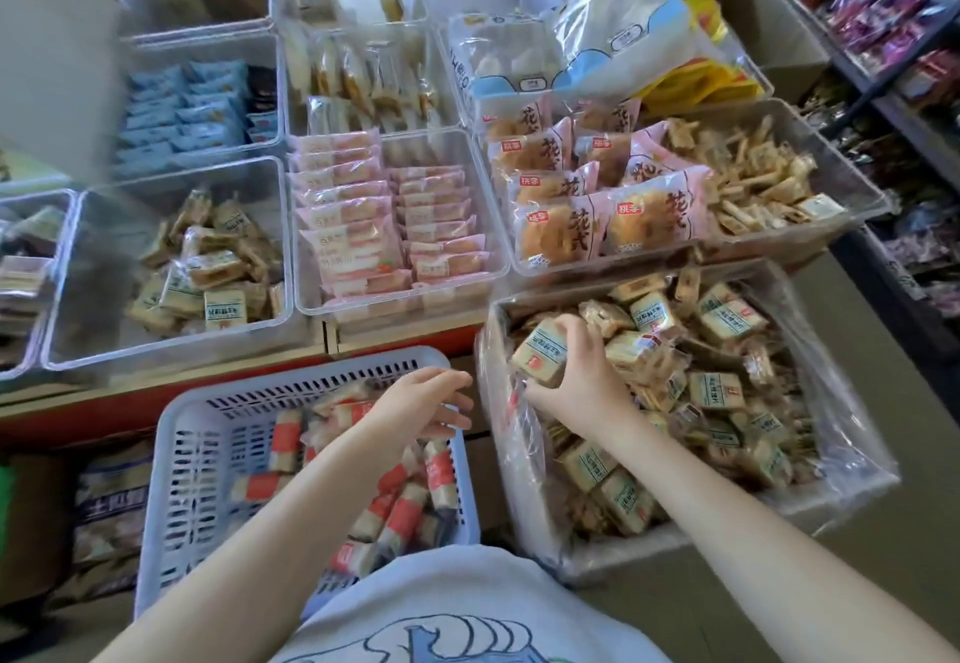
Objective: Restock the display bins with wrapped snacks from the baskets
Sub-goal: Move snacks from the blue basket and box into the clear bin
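Two hands are at work. The right hand (pixel 576 376) grasps a green-labelled snack (pixel 540 353) in the lined box (pixel 675 538), probably to carry it to the half-empty bin (pixel 67 299) with the same snacks. The left hand (pixel 421 402) hovers relaxed over the blue basket (pixel 176 454), holding nothing as far as I can see.

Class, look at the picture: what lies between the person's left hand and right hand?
In the head view, the blue basket's far right corner and the plastic-lined edge of the box lie between the left hand and right hand.
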Motion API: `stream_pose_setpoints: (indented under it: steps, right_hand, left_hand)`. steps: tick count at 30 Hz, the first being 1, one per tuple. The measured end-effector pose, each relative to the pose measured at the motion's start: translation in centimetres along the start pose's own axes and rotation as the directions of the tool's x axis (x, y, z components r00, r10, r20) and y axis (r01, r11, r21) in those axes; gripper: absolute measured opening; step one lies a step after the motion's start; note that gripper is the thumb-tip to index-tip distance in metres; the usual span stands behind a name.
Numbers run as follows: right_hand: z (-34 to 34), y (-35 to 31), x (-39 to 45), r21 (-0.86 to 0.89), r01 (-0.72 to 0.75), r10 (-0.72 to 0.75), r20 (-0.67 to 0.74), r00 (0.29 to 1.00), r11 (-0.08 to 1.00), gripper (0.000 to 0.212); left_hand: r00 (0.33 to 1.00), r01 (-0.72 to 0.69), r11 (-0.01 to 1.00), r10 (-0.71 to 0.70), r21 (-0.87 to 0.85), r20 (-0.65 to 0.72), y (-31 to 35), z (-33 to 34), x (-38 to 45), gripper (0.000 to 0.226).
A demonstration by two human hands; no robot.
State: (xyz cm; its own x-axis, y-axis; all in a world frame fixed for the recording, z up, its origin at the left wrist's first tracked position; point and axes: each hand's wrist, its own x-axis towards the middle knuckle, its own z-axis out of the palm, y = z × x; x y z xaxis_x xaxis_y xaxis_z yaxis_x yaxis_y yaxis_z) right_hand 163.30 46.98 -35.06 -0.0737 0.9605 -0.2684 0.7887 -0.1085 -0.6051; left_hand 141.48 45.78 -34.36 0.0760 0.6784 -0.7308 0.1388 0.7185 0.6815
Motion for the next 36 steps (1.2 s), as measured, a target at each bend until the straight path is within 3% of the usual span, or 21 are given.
stream_pose_setpoints:
  steps: [5, 8, 12, 16, 19, 22, 27, 30, 32, 34, 36]
  right_hand:
    - [0.3, -6.5, 0.9, 0.113, 0.277, -0.285, 0.067, 0.956, 0.954, 0.083]
    - [2.4, -9.9, 1.9, 0.161, 0.354, -0.375, 0.124, 0.919, 0.921, 0.085]
    - [5.5, -13.4, 3.1, 0.213, 0.35, -0.395, 0.23, 0.89, 0.912, 0.079]
    - [8.4, -16.3, 5.1, 0.171, 0.323, -0.36, 0.28, 0.89, 0.931, 0.061]
    - [10.5, -18.8, 6.4, 0.162, 0.333, -0.368, 0.309, 0.877, 0.929, 0.048]
    - [11.8, -20.5, 6.9, 0.16, 0.328, -0.363, 0.314, 0.877, 0.931, 0.039]
    - [12.0, -20.4, 6.3, 0.172, 0.258, -0.298, 0.278, 0.913, 0.951, 0.019]
    - [10.4, -17.4, 5.3, 0.185, 0.149, -0.183, 0.185, 0.966, 0.971, 0.015]
    - [8.6, -13.7, 4.6, 0.131, 0.092, -0.091, -0.02, 0.996, 0.987, 0.012]
    - [6.7, -8.6, 3.7, -0.113, 0.031, -0.067, -0.328, 0.942, 0.993, 0.019]
    - [4.2, -3.5, 3.0, -0.255, -0.162, 0.01, -0.509, 0.861, 0.953, 0.034]
  left_hand:
    - [0.985, -0.074, 0.955, 0.115, -0.288, 0.129, 0.5, -1.6, -0.9, 0.03]
    - [0.991, -0.119, 0.92, 0.132, -0.374, 0.007, 0.0, -4.2, -0.9, 0.026]
    - [0.988, -0.092, 0.916, 0.035, -0.391, -0.152, -1.2, -9.2, -1.6, 0.03]
    - [0.901, -0.063, 0.922, -0.112, -0.382, -0.42, -0.9, -15.7, -1.1, 0.027]
    - [0.865, -0.16, 0.886, -0.087, -0.436, -0.494, 0.9, -21.0, 0.0, 0.03]
    - [0.89, -0.142, 0.907, -0.058, -0.396, -0.452, 1.9, -23.8, 1.1, 0.03]
    - [0.903, -0.075, 0.99, 0.016, -0.122, -0.43, -0.5, -21.0, 1.6, 0.024]
    - [0.938, -0.031, 0.998, 0.047, 0.051, -0.345, -2.1, -16.3, 1.9, 0.019]
    - [0.962, -0.024, 0.97, 0.088, 0.242, -0.259, -2.6, -12.7, 2.3, 0.016]
    - [0.977, -0.062, 0.92, 0.135, 0.386, -0.166, -2.5, -9.0, 2.4, 0.015]
    - [0.983, -0.103, 0.896, 0.158, 0.431, -0.094, -2.0, -5.7, 2.5, 0.016]
